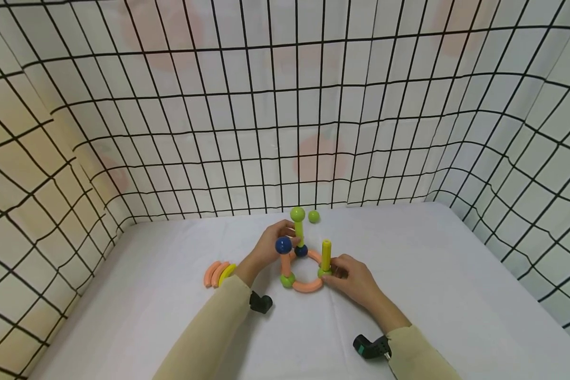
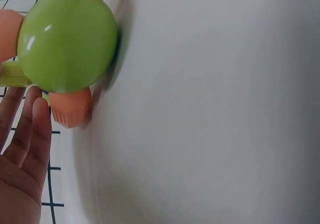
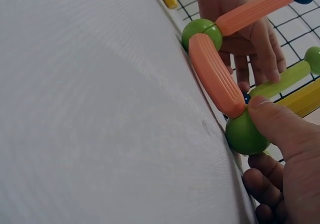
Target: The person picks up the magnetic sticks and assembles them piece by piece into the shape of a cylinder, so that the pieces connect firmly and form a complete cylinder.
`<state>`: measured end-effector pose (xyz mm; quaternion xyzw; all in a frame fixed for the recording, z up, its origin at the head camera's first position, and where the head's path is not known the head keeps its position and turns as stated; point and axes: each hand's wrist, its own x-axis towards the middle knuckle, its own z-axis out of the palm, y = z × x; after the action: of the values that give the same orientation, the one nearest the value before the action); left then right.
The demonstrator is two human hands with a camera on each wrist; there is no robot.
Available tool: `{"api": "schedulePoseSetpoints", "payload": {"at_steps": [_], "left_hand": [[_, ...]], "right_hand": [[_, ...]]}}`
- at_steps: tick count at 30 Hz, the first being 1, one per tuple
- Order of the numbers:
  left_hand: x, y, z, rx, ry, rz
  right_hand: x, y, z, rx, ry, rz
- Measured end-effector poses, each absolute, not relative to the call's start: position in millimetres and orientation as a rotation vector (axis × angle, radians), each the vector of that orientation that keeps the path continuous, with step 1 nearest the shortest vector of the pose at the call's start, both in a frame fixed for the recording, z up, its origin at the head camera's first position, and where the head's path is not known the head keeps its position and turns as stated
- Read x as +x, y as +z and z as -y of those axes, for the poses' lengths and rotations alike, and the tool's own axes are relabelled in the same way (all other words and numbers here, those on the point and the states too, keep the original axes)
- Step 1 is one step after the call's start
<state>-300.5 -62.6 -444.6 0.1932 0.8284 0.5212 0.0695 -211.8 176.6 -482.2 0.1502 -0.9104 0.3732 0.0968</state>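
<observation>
A toy frame of rods and balls stands on the table, its base a ring of curved orange rods [image 1: 307, 286] joined by balls. My left hand [image 1: 267, 245] is at the back left, thumb and finger at the upright light green rod [image 1: 299, 232], which has a green ball [image 1: 297, 214] on top and a dark blue ball [image 1: 301, 250] below. My right hand [image 1: 353, 277] pinches the green base ball [image 3: 247, 133] under the upright yellow rod [image 1: 326, 256], thumb on one side and fingers on the other. Nearer stands an orange rod [image 1: 285, 265] capped by a blue ball [image 1: 283, 245].
Left of the frame lie loose curved rods, orange [image 1: 212, 273] and yellow [image 1: 227, 273]. A loose green ball [image 1: 314, 217] sits behind the frame. White cloth covers the table [image 1: 432, 295], and black wire mesh [image 1: 285, 132] encloses it at the back and sides.
</observation>
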Motion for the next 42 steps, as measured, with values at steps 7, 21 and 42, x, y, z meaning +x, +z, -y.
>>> {"api": "schedulePoseSetpoints", "payload": {"at_steps": [7,21,42], "left_hand": [[-299,-444,61,0.589,1.603,-2.478],[-295,-445,59,0.552,1.638,-2.488],[-261,-437,92,0.418,1.757,-2.639]], "right_hand": [[-212,-484,-176,0.469,1.102,2.702],[-211,-486,-180,0.515,1.076,2.698],[-212,-487,-180,0.57,1.051,2.698]]}}
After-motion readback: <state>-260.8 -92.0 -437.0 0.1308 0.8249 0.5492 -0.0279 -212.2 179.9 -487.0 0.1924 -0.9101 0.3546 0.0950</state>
